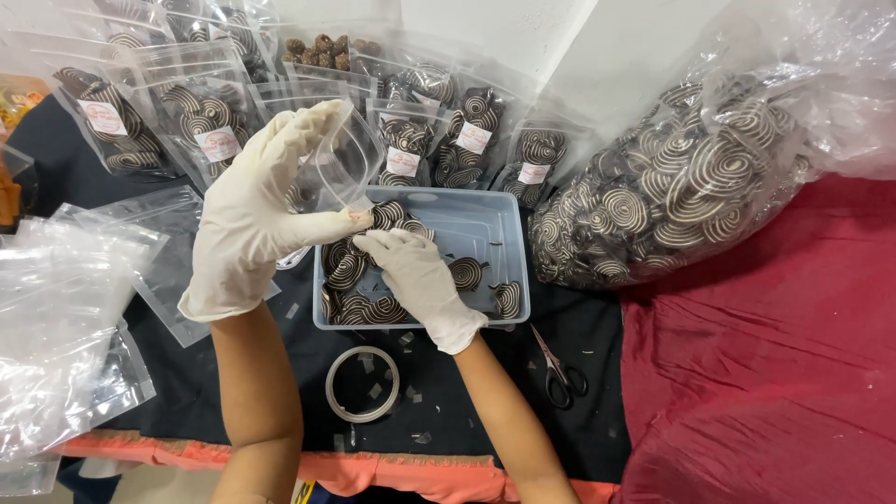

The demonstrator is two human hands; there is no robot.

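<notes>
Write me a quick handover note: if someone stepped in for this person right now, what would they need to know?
Left hand: gloved, raised, holding an open clear pouch above the tub.
Right hand: gloved, down in the grey tub, fingers on the spiral cookies.
Supplies: big bag of cookies at right; empty pouches at left; tape roll and scissors in front of the tub.
Done: a row of filled, labelled pouches stands behind the tub.
Left: the held pouch looks empty; cookies remain in the tub and the bag.
</notes>
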